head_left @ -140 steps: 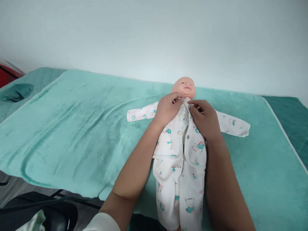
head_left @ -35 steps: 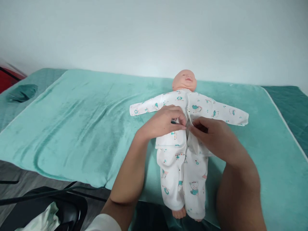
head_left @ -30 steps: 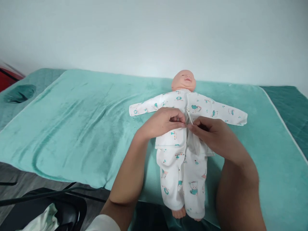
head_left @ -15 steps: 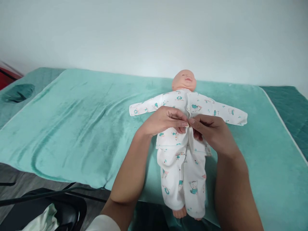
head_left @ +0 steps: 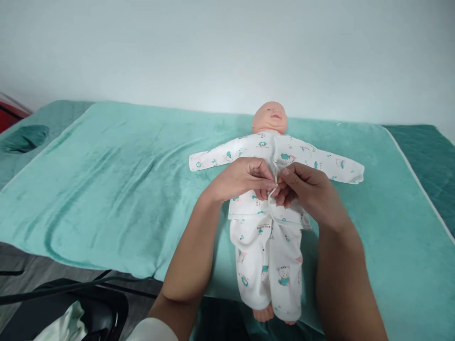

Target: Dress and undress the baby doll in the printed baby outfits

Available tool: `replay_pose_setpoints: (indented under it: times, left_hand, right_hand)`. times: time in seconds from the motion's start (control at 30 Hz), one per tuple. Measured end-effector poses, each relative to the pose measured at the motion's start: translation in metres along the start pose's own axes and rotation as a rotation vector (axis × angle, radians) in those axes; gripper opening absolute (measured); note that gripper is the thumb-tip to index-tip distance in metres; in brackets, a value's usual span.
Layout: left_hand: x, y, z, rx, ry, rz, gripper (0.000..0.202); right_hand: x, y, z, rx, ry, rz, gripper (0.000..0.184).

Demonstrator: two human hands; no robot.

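On its back lies a baby doll (head_left: 270,117), head toward the wall, arms spread wide. It wears a white printed baby jacket (head_left: 245,207) and matching trousers (head_left: 284,265); its bare feet show at the cuffs. My left hand (head_left: 249,177) pinches the jacket's front edge at the doll's belly. From the other side my right hand (head_left: 302,187) has its thumb and fingers closed on the same front opening, close to the left fingertips. A light cord-like edge runs down below the fingers. Whatever small fastening lies between the fingertips is mostly hidden.
A mint-green plush cover (head_left: 106,189) with wrinkles spreads over the padded bed (head_left: 423,161). A face hole (head_left: 26,138) is at the left end. Behind rises a pale wall (head_left: 213,52). At lower left stands a black chair (head_left: 95,308) with a light cloth (head_left: 67,324).
My right fingers have drawn slightly apart from the left and shifted on the jacket's front edge, which now curves differently below them. The doll stays in place; the view shifts a little.
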State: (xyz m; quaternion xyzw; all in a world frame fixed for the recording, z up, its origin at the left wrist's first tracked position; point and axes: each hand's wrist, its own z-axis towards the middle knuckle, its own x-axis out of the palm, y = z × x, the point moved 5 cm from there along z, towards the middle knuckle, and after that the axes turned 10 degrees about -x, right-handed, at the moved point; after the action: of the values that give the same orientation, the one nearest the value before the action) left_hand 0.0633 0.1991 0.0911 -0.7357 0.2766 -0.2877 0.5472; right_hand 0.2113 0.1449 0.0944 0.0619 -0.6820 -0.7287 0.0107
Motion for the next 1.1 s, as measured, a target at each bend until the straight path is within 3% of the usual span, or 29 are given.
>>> replay_pose_setpoints:
  times: [0.27, 0.57, 0.77, 1.1]
  left_hand:
    - [0.0019, -0.0011, -0.0035, -0.048, 0.021, 0.101, 0.032]
    - [0.0049, -0.0003, -0.0044, -0.009, -0.015, 0.167, 0.007]
    - [0.0024, 0.0009, -0.0031, -0.008, 0.049, 0.064, 0.015]
    - [0.0046, 0.0023, -0.0067, -0.116, 0.113, 0.163, 0.014]
  right_hand:
    - [0.0018, -0.0004, 0.0015, 0.022, -0.033, -0.007, 0.044]
    - [0.0044, 0.0, -0.0001, 0.02, -0.049, -0.018, 0.042]
    - [0.0039, 0.0009, -0.0005, 0.024, -0.039, -0.057, 0.042]
    - [0.0077, -0.0008, -0.0024, 0.02, 0.008, -0.172, 0.046]
